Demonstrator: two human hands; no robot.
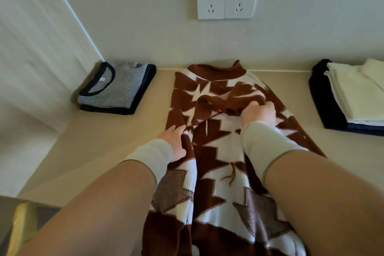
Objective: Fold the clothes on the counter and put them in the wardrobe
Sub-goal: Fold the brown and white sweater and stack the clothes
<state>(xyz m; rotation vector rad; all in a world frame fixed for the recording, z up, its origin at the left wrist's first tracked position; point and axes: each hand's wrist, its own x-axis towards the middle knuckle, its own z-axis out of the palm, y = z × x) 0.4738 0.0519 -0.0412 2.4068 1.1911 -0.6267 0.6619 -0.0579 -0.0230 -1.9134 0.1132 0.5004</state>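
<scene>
Both hands are on the sweater (220,151), which lies long on the desk (87,164) with its collar toward the wall. Her or his right hand (259,111) has the fingers curled round a bunched sleeve of the sweater and grips it, just above the middle of the garment. Left hand (175,141) lies on the left edge of the sweater, lower than the right hand; its fingers look straight and press on the cloth, and the thumb side touches the folded edge. Between the two hands the brown and white pattern makes some wrinkles. Both arms wear pale grey cuffs (151,158) at the wrists.

Far to the left of the left hand, near the corner of the wall, a striped shirt (112,87) is folded on top of a dark garment (143,87); they are well apart from the sweater. Far to the right of the right hand there is another pile: cream cloths (357,93), folded, on a dark blue garment (328,108), at the edge of the view. Beyond the right hand, up on the wall, two white sockets (226,2) sit side by side. Beside the left arm, at the lower left, something yellow and grey (18,228) shows, but I cannot tell what it is.
</scene>
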